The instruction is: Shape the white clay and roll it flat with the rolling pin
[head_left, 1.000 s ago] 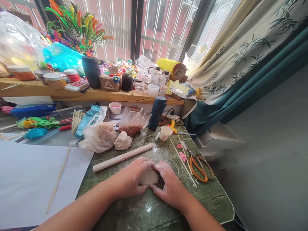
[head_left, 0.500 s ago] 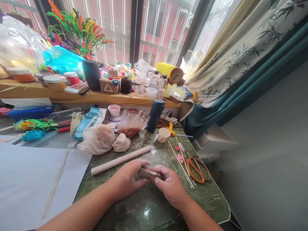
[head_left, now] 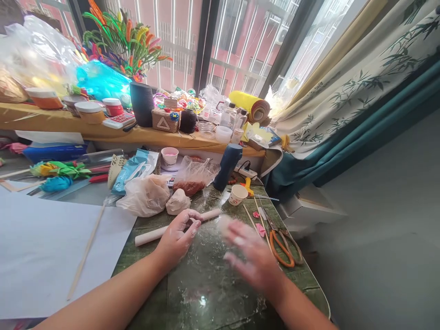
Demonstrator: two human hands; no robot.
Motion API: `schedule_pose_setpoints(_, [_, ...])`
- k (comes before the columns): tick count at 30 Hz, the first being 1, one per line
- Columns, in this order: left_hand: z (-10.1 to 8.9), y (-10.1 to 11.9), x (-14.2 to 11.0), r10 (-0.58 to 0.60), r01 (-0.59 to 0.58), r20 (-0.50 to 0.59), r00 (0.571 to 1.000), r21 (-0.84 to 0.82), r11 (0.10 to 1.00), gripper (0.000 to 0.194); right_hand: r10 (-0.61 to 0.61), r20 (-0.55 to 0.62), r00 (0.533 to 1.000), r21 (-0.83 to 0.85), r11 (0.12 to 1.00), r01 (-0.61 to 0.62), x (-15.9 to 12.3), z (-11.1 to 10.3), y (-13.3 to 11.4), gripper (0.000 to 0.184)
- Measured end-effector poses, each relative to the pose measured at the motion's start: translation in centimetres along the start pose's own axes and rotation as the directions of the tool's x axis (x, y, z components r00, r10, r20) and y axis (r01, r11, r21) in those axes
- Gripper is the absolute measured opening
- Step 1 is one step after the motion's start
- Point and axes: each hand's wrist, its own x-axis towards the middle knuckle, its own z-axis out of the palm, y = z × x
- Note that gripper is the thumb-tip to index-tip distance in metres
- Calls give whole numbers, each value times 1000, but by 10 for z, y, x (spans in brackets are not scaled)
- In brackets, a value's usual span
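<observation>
Powder flecks the green bench (head_left: 206,279); a pale piece (head_left: 224,224), probably soft clay best cupped by its edges, shows at the blurred right hand (head_left: 250,252), grip unclear; the left hand (head_left: 178,236) is curled, its hold unclear too.

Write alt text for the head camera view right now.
The left hand partly hides a pale rod on a green table; the right hand, blurred, is apart from it. Beyond are a pale lump and paper cup; at right, orange-handled scissors.
</observation>
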Motion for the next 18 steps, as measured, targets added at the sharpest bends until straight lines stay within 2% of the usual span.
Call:
schedule_pose_setpoints(1, [0, 0, 0, 19, -20, 13, 1000, 20, 1000, 21, -58, 144, 988, -18, 998, 62, -9, 12, 4, 54])
schedule_pose_setpoints(2, [0, 0, -1, 40, -42, 34, 999, 50, 998, 20, -28, 162, 986, -51, 998, 37, -16, 22, 7, 57])
schedule_pose_setpoints(4, [0, -1, -3, 71, -86, 110, 991, 137, 987, 19, 95, 106, 990, -88, 992, -86, -25, 36, 13, 53])
schedule_pose_setpoints(6, [2, -1, -7, 75, -126, 210, 975, 240, 962, 24, 236, 30, 971, -88, 968, -233, -24, 42, 16, 41])
schedule_pose_setpoints(8, [6, -2, -10, 67, -177, 313, 947, 338, 924, 48, 311, 36, 950, -95, 947, -307, -19, 43, 16, 37])
schedule_pose_setpoints(10, [10, -4, -12, 57, -234, 396, 917, 415, 879, 71, 325, 71, 943, -123, 941, -315, -15, 46, 15, 44])
schedule_pose_setpoints(11, [12, -5, -12, 56, -257, 419, 906, 443, 859, 74, 321, 84, 943, -134, 942, -308, -14, 49, 14, 48])
schedule_pose_setpoints(14, [17, -8, -9, 62, -277, 421, 905, 471, 838, 65, 271, 99, 958, -128, 958, -258, -18, 60, 13, 55])
schedule_pose_setpoints(18, [18, -5, -5, 67, -246, 426, 902, 381, 891, 62, 231, 94, 968, -42, 973, -228, -26, 64, 13, 65])
